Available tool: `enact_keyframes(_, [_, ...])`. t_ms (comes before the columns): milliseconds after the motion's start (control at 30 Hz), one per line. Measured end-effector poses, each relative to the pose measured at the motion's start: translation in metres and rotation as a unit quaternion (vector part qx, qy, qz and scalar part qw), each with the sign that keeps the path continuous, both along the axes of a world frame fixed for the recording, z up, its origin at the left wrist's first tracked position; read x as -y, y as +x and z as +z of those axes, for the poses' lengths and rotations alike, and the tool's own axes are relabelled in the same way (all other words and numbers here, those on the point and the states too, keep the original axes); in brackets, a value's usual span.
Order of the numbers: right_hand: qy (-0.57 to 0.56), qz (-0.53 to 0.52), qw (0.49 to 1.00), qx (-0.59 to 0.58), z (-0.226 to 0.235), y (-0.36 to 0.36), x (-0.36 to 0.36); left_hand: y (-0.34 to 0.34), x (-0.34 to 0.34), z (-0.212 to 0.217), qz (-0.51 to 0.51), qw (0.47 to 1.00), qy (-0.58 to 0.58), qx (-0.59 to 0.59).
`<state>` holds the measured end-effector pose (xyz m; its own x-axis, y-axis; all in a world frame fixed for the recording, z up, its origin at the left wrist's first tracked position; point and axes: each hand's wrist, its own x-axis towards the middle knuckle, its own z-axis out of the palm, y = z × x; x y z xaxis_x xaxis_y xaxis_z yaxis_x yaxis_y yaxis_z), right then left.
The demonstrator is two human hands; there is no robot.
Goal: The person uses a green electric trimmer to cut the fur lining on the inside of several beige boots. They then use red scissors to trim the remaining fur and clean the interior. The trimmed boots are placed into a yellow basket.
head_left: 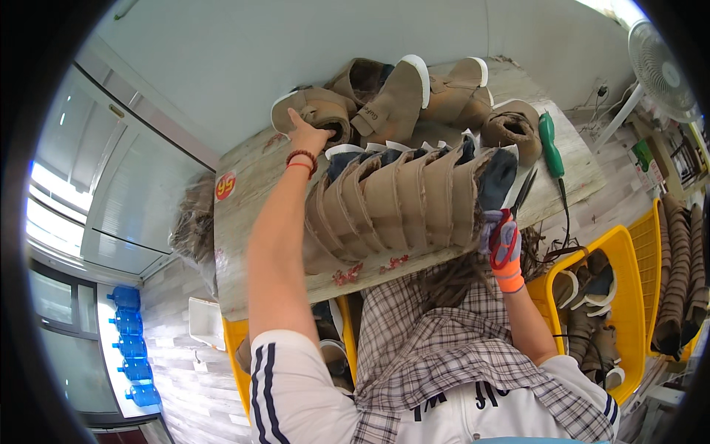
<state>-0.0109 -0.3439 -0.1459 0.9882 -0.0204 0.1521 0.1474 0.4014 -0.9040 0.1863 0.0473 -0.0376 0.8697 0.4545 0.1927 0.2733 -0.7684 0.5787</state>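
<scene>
Bare, with a beaded bracelet at the wrist, my left hand (307, 136) reaches to the back left of the table. Its fingers lie over a brown boot (322, 102) with a white sole, the thumb at the boot's opening. My right hand (507, 255), in a grey and orange glove, holds scissors (525, 192) by their red handles, the dark blades pointing up and away. Beside it, along the table's near edge, a row of brown boots (399, 200) stands packed together, shafts toward me. Dark lining shows at the row's right end.
More brown boots (396, 103) are heaped at the table's (248, 244) back. A green corded tool (547, 144) lies at the right. Yellow baskets (629, 259) of boots stand right of my lap, where brown scraps (462, 274) hang. A white fan (662, 70) stands back right.
</scene>
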Motion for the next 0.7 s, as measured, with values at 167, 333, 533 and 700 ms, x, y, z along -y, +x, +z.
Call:
enact_keyframes(167, [-0.027,-0.034,0.998,-0.037,0.005,-0.017,0.019,0.011,-0.062,-0.025,0.004,0.977,0.028,0.21])
enact_keyframes(333, [-0.031,-0.035,0.999,-0.022,0.016,-0.033,0.032,-0.105,-0.178,0.03,-0.104,0.877,-0.408,0.232])
enact_keyframes(533, [-0.062,0.098,0.992,0.053,0.07,-0.053,0.013,-0.332,-0.155,0.068,-0.189,0.71,-0.663,0.145])
enact_keyframes(700, [-0.211,0.139,0.963,0.091,0.1,-0.074,-0.016,-0.427,-0.045,-0.039,-0.368,0.866,-0.327,0.089])
